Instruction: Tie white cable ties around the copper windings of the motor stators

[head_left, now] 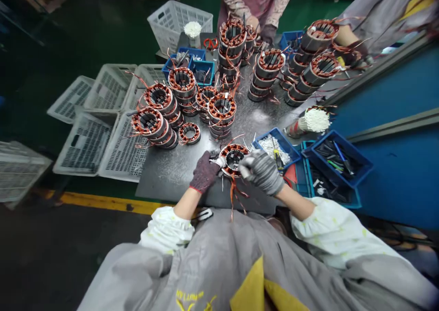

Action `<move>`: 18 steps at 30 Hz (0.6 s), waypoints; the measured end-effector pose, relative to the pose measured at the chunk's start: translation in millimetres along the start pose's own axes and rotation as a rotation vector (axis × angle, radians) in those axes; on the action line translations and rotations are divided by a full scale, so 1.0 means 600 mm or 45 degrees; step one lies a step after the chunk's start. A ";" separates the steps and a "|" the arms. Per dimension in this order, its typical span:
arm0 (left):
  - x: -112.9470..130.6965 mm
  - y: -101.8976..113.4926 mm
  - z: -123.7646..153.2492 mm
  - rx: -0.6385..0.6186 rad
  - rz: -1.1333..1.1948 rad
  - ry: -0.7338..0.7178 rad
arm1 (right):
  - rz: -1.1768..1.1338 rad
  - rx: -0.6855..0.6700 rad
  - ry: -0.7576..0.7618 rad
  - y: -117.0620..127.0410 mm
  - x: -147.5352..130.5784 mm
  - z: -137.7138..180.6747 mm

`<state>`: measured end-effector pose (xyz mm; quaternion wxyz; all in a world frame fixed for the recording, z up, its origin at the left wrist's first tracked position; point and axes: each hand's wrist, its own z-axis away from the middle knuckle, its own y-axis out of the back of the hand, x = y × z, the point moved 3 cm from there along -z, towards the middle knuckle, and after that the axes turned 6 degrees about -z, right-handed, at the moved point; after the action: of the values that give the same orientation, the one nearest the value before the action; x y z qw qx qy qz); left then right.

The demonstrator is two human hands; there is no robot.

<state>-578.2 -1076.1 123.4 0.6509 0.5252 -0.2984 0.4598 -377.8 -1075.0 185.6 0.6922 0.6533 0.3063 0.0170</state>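
Note:
A motor stator (234, 148) wound with copper wire lies on the dark table close to me, its loose copper leads hanging over the near edge. My left hand (206, 171), in a dark purple glove with pale fingertips, grips the stator's left rim. On the opposite side, my right hand (262, 171) wears a grey striped glove; its fingers are bent over the right rim, and whatever lies between them is hidden. Just beyond that hand, a blue bin (286, 147) holds white pieces and a yellow-handled tool (277, 159).
Stacks of stators (222, 107) stand across the table (164, 171). Blue bins (338, 158) with dark strips sit at right, near a bundle of white tubes (316, 120). White crates (87, 142) stand at left. Two co-workers' hands (269, 32) are at the far side.

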 end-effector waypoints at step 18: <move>0.003 -0.001 0.006 -0.017 -0.031 -0.027 | -0.412 0.483 -0.400 -0.050 0.018 0.048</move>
<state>-576.8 -1079.3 125.8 0.6568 0.5294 -0.3019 0.4442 -367.8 -1100.4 152.5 0.5905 0.7083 0.2931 -0.2524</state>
